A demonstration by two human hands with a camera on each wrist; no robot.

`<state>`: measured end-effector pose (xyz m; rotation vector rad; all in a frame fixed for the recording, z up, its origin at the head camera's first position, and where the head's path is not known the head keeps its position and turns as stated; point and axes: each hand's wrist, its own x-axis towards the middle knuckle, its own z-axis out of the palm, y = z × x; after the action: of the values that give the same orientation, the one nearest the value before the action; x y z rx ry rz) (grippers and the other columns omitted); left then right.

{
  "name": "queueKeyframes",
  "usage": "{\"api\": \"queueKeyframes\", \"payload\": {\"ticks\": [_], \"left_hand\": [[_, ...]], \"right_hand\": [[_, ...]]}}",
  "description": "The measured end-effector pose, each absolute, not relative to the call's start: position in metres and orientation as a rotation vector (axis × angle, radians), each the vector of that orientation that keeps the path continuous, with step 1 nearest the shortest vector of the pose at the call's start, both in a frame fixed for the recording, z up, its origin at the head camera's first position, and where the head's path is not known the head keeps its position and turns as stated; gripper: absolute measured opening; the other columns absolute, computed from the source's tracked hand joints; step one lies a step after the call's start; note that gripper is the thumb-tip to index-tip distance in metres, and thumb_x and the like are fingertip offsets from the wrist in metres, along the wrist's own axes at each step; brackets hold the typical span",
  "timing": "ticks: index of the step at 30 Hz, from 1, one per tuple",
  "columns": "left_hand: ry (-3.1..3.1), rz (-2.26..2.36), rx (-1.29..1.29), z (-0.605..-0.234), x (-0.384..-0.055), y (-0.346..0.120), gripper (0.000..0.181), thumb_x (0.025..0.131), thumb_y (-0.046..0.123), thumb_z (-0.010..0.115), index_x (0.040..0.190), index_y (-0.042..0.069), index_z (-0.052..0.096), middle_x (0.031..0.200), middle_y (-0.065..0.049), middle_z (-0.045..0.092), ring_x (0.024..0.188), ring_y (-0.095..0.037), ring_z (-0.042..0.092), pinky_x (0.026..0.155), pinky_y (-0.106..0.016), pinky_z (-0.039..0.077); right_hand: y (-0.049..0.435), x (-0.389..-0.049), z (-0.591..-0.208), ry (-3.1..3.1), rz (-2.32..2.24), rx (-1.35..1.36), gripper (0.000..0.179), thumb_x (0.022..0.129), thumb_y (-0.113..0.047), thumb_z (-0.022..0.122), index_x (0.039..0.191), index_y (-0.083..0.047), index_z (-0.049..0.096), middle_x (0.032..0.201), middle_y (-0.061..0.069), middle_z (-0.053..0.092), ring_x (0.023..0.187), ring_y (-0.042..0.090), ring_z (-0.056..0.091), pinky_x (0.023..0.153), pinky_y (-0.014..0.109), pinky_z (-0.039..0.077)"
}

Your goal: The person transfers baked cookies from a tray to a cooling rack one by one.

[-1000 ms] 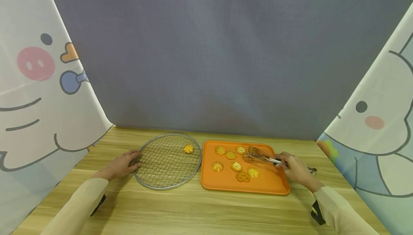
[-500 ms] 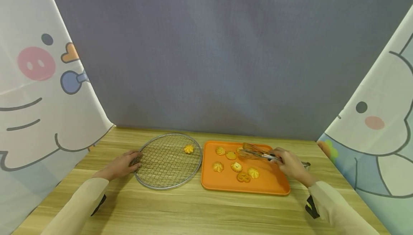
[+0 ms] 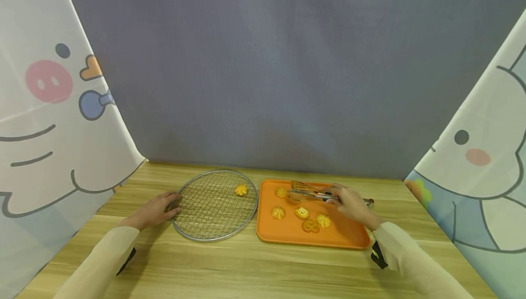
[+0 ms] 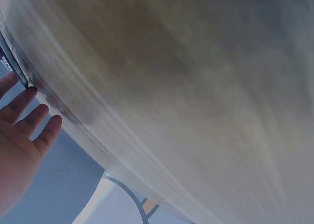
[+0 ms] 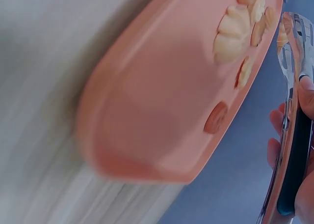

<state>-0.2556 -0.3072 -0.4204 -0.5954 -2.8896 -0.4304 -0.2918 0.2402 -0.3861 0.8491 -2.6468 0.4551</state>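
Observation:
My left hand (image 3: pixel 154 210) rests at the left rim of a round wire rack (image 3: pixel 209 221), fingers loosely extended; the left wrist view shows fingertips (image 4: pixel 31 90) right at the rim. On the rack's right side sits one yellow cookie (image 3: pixel 240 190). My right hand (image 3: pixel 347 202) grips metal tongs (image 5: pixel 294 111) with a dark grip. The tongs' slotted ends stand apart over the back left of an orange tray (image 3: pixel 279 234), partly covering cookies there. Also on the tray lie a swirl cookie (image 3: pixel 281 192), a pretzel-shaped cookie (image 3: pixel 310 226) and a ridged cookie (image 3: pixel 323 220).
The rack and tray stand side by side on a wood-grain table (image 3: pixel 230 267). A grey cloth backdrop (image 3: pixel 263 84) rises behind the table, with cartoon-printed panels (image 3: pixel 49 121) at both sides.
My right hand has moved left across the tray with the tongs, whose ends went from the back right cookies to the back left ones. My left hand and the rack stay put.

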Motion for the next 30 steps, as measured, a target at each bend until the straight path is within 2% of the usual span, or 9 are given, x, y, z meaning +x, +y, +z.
{"api": "queueKeyframes", "payload": {"ticks": [6, 14, 18, 23, 27, 29, 30], "left_hand": [[-2.864, -0.431, -0.612, -0.422, -0.257, -0.308, 0.040, 0.086, 0.017, 0.063, 0.119, -0.004, 0.055, 0.121, -0.029, 0.052, 0.105, -0.046, 0.053, 0.084, -0.055, 0.046], [-2.880, -0.437, -0.591, -0.421, -0.255, -0.306, 0.041, 0.086, 0.017, 0.063, 0.120, -0.004, 0.054, 0.122, -0.030, 0.050, 0.107, -0.047, 0.052, 0.085, -0.056, 0.045], [-2.885, -0.441, -0.581, -0.419, -0.254, -0.305, 0.041, 0.086, 0.017, 0.062, 0.120, -0.004, 0.054, 0.122, -0.030, 0.050, 0.106, -0.048, 0.052, 0.084, -0.057, 0.045], [-2.885, -0.447, -0.585, -0.419, -0.254, -0.305, 0.040, 0.086, 0.017, 0.062, 0.120, -0.004, 0.055, 0.123, -0.029, 0.050, 0.107, -0.048, 0.052, 0.085, -0.057, 0.045], [-2.880, -0.455, -0.596, -0.419, -0.254, -0.306, 0.040, 0.086, 0.017, 0.062, 0.120, -0.004, 0.054, 0.123, -0.029, 0.050, 0.107, -0.047, 0.052, 0.086, -0.056, 0.045], [-2.880, -0.458, -0.599, -0.419, -0.254, -0.306, 0.040, 0.086, 0.017, 0.062, 0.120, -0.004, 0.054, 0.123, -0.029, 0.050, 0.108, -0.047, 0.052, 0.086, -0.056, 0.045], [-2.880, -0.456, -0.601, -0.420, -0.254, -0.306, 0.041, 0.086, 0.017, 0.062, 0.120, -0.004, 0.054, 0.123, -0.030, 0.050, 0.108, -0.047, 0.051, 0.086, -0.056, 0.045]], "right_hand": [[0.220, -0.293, -0.385, -2.648, 0.453, 0.894, 0.032, 0.080, -0.010, 0.069, 0.111, -0.001, 0.065, 0.104, 0.011, 0.063, 0.058, -0.002, 0.046, 0.052, 0.018, 0.039], [0.191, -0.295, -0.385, -2.618, 0.500, 0.996, 0.030, 0.081, -0.006, 0.068, 0.110, -0.001, 0.065, 0.101, 0.009, 0.062, 0.054, -0.003, 0.041, 0.046, 0.015, 0.032], [0.177, -0.297, -0.385, -2.620, 0.489, 1.040, 0.029, 0.083, -0.009, 0.066, 0.111, -0.002, 0.065, 0.101, 0.008, 0.063, 0.060, 0.003, 0.050, 0.047, 0.015, 0.033], [0.160, -0.300, -0.383, -2.607, 0.459, 1.074, 0.027, 0.085, -0.004, 0.061, 0.111, -0.005, 0.065, 0.107, 0.008, 0.063, 0.079, 0.018, 0.064, 0.055, 0.021, 0.044], [0.146, -0.301, -0.382, -2.610, 0.477, 1.097, 0.028, 0.086, -0.004, 0.061, 0.113, -0.005, 0.064, 0.112, 0.010, 0.063, 0.074, 0.015, 0.063, 0.052, 0.019, 0.042], [0.139, -0.302, -0.381, -2.623, 0.489, 1.100, 0.028, 0.086, -0.008, 0.062, 0.114, -0.006, 0.064, 0.113, 0.010, 0.062, 0.067, 0.012, 0.060, 0.049, 0.018, 0.036], [0.136, -0.303, -0.380, -2.625, 0.481, 1.096, 0.029, 0.086, -0.005, 0.061, 0.114, -0.006, 0.064, 0.114, 0.010, 0.063, 0.070, 0.013, 0.061, 0.050, 0.017, 0.036]]}}
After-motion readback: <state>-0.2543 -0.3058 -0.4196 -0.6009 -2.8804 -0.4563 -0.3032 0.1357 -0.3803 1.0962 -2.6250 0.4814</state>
